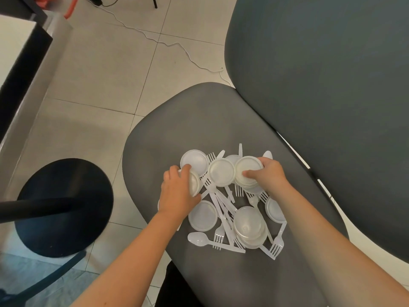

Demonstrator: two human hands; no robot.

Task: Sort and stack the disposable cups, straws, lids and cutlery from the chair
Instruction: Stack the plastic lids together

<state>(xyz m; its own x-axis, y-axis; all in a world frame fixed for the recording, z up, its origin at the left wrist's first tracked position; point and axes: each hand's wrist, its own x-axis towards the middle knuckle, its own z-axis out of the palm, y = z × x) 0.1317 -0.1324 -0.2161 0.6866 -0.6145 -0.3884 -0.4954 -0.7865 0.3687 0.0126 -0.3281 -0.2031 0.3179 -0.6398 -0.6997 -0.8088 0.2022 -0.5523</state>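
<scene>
A heap of white disposable ware lies on the grey chair seat (199, 111). Round lids lie flat in it, one at the far left (194, 161), one in the middle (222, 172) and one nearer me (202, 216). My left hand (177, 191) grips a lid (195, 182) tilted on its edge. My right hand (269, 173) holds a small stack of lids (247, 168) from the right side. A second stack of lids (250, 227) rests at the near right. White forks (275, 247), knives and a spoon (197, 238) lie crossed under and between the lids.
The chair's dark backrest (332, 96) rises at the right. A black round stool base (64, 207) stands on the tiled floor to the left. A white cable (177, 44) runs across the floor behind the seat, and a table edge (20, 63) sits at the far left.
</scene>
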